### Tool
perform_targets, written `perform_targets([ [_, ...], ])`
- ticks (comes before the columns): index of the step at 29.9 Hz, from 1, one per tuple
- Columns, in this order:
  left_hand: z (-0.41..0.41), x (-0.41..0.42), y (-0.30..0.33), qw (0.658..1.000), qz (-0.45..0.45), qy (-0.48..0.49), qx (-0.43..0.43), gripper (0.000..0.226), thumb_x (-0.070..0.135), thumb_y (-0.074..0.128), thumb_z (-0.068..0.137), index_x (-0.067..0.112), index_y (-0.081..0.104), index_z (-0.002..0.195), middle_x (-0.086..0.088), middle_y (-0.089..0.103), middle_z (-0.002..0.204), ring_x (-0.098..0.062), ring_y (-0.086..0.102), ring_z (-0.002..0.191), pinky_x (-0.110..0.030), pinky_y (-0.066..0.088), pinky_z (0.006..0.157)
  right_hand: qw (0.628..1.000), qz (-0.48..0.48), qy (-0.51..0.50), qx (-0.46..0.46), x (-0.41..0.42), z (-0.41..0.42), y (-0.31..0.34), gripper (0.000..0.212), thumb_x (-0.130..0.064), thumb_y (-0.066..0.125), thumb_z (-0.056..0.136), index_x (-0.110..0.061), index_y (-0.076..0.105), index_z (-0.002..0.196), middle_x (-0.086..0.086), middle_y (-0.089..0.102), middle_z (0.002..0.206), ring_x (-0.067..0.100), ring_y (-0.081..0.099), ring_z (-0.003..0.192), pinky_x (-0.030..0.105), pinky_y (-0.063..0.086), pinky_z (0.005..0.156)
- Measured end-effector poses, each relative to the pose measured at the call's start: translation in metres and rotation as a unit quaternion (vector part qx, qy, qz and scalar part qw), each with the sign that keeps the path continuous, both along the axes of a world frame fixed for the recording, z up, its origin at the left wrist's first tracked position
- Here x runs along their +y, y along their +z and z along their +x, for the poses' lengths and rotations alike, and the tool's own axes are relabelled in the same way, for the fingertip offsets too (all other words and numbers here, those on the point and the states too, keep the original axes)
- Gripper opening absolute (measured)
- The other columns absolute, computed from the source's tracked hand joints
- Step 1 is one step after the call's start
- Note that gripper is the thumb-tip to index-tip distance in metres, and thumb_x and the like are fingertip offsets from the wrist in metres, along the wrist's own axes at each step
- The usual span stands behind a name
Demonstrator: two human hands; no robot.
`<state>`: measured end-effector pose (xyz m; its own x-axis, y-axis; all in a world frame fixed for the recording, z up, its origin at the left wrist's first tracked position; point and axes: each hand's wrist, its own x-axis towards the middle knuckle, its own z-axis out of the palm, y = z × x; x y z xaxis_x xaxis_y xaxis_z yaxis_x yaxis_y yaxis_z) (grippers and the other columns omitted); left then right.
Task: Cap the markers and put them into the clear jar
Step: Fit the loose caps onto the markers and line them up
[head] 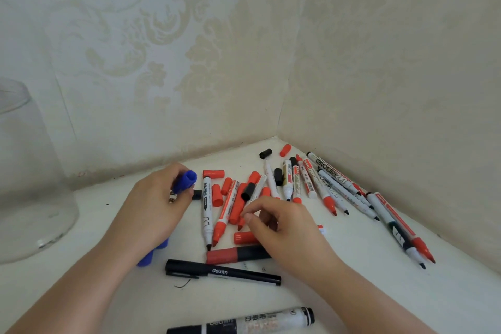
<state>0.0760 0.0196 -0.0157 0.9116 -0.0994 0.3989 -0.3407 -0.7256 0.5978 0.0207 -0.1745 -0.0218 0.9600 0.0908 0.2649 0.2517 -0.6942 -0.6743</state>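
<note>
My left hand (pixel 151 209) is closed around a blue-capped marker (pixel 187 180), its cap pointing up and right. Blue caps (pixel 151 255) poke out below that hand. My right hand (pixel 282 228) hovers over a pile of uncapped red and black markers (pixel 225 211) and loose red caps (pixel 217 195), thumb and forefinger pinched close; whether they hold anything is hidden. The clear jar (pixel 24 171) stands at the far left on the white tabletop (pixel 352 266). A capped black pen (pixel 222 272) lies in front of my hands.
More uncapped whiteboard markers (pixel 336 179) fan out toward the right wall corner. Loose black (pixel 265 153) and red (pixel 285 150) caps lie near the corner. A black-and-white marker (pixel 244 323) lies at the near edge. Patterned walls enclose the back and right.
</note>
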Motion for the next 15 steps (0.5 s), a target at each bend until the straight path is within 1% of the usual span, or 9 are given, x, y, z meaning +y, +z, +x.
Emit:
perform_targets([
  [2,-0.003,-0.002,0.001,0.999,0.017,-0.025,-0.011,0.009,0.018,0.058,0.086,0.026,0.057,0.091,0.018,0.056,0.078,-0.002,0.050,0.068,-0.009,0.030,0.057,1.000,-0.010,-0.013,-0.002,-0.004,0.001,0.002,0.014,-0.026,0.054,0.089,-0.032,0.064,0.083,-0.012,0.050,0.054,0.006,0.046,0.054,0.016,0.037,0.052],
  [4,-0.006,-0.002,0.002,0.998,0.034,-0.052,-0.015,0.010,0.021,0.060,0.085,0.026,0.061,0.095,0.022,0.055,0.080,-0.002,0.051,0.077,-0.006,0.032,0.064,1.000,-0.016,-0.025,0.005,-0.008,0.001,0.004,0.013,-0.027,0.053,0.090,-0.030,0.066,0.089,-0.011,0.051,0.059,0.005,0.046,0.055,0.018,0.038,0.056],
  [6,-0.007,-0.003,0.001,0.996,0.047,-0.074,-0.023,0.015,0.025,0.061,0.084,0.027,0.064,0.099,0.023,0.057,0.083,-0.001,0.051,0.082,-0.007,0.033,0.068,0.999,-0.020,-0.032,0.007,-0.011,0.002,0.004,0.013,-0.028,0.053,0.090,-0.029,0.066,0.091,-0.011,0.051,0.062,0.005,0.046,0.055,0.017,0.038,0.057],
  [8,-0.010,-0.006,0.002,0.994,0.042,-0.097,-0.031,0.017,0.028,0.062,0.083,0.029,0.064,0.099,0.023,0.057,0.082,0.001,0.050,0.085,-0.008,0.033,0.067,0.999,-0.032,-0.036,0.012,-0.014,0.001,0.007,0.014,-0.029,0.053,0.090,-0.029,0.067,0.094,-0.012,0.052,0.064,0.004,0.046,0.056,0.016,0.039,0.057],
  [9,-0.011,-0.006,0.002,0.993,0.037,-0.109,-0.034,0.018,0.031,0.061,0.082,0.030,0.065,0.100,0.023,0.057,0.080,0.003,0.049,0.087,-0.010,0.033,0.066,0.998,-0.038,-0.040,0.016,-0.015,0.001,0.009,0.015,-0.029,0.053,0.090,-0.028,0.067,0.094,-0.012,0.053,0.065,0.004,0.047,0.057,0.016,0.039,0.057],
  [11,-0.014,-0.007,0.004,0.989,0.041,-0.139,-0.040,0.026,0.047,0.055,0.081,0.035,0.064,0.102,0.023,0.056,0.075,0.005,0.047,0.087,-0.015,0.034,0.066,0.998,-0.044,-0.050,0.022,-0.021,0.001,0.016,0.014,-0.029,0.054,0.089,-0.028,0.067,0.093,-0.007,0.059,0.068,0.003,0.047,0.058,0.018,0.040,0.057],
  [13,-0.016,-0.008,0.004,0.985,0.067,-0.155,-0.040,0.033,0.064,0.043,0.082,0.045,0.055,0.105,0.024,0.057,0.083,0.003,0.050,0.085,-0.026,0.041,0.069,0.996,-0.053,-0.062,0.029,-0.029,0.001,0.020,0.011,-0.031,0.055,0.088,-0.031,0.065,0.086,-0.006,0.060,0.069,0.004,0.045,0.056,0.017,0.037,0.053],
  [14,-0.017,-0.009,0.004,0.983,0.082,-0.157,-0.037,0.036,0.066,0.036,0.080,0.048,0.049,0.108,0.027,0.057,0.086,0.001,0.052,0.083,-0.032,0.044,0.071,0.996,-0.055,-0.067,0.034,-0.032,0.002,0.022,0.010,-0.031,0.055,0.088,-0.033,0.064,0.085,-0.006,0.060,0.069,0.004,0.045,0.055,0.016,0.037,0.052],
  [15,-0.018,-0.010,0.003,0.982,0.097,-0.158,-0.035,0.039,0.066,0.031,0.078,0.049,0.047,0.109,0.029,0.056,0.084,0.000,0.053,0.081,-0.036,0.046,0.073,0.995,-0.055,-0.072,0.040,-0.036,0.003,0.022,0.009,-0.032,0.055,0.088,-0.034,0.064,0.086,-0.005,0.061,0.072,0.005,0.046,0.057,0.017,0.037,0.053],
])
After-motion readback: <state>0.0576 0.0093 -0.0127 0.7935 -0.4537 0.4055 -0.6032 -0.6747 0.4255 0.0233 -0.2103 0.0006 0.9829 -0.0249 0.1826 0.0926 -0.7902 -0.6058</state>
